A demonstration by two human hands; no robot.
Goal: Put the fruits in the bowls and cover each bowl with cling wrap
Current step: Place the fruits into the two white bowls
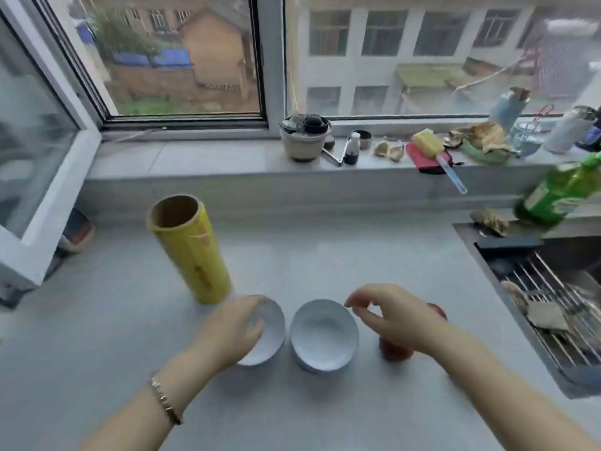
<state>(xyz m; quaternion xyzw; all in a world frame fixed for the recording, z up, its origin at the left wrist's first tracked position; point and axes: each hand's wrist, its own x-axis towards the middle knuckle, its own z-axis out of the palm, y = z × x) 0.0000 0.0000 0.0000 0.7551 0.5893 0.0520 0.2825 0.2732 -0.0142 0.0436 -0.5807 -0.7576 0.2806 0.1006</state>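
Two white bowls stand side by side on the grey counter, both with nothing inside. My left hand (232,330) lies over the left bowl (271,333), fingers curled round its far rim. My right hand (395,315) hovers just past the right bowl's (323,335) right rim, fingers loosely bent and holding nothing. Two red fruits lie under that hand and wrist: one (392,349) near the front, one (437,310) behind, both partly hidden. A yellow roll of cling wrap (190,252) stands upright behind the left bowl.
A sink with a metal rack (553,294) fills the right side. A green bottle (559,196) stands at its back corner. The window sill (227,161) holds a pot, a small bottle, a sponge brush and other clutter. A window frame juts in at left.
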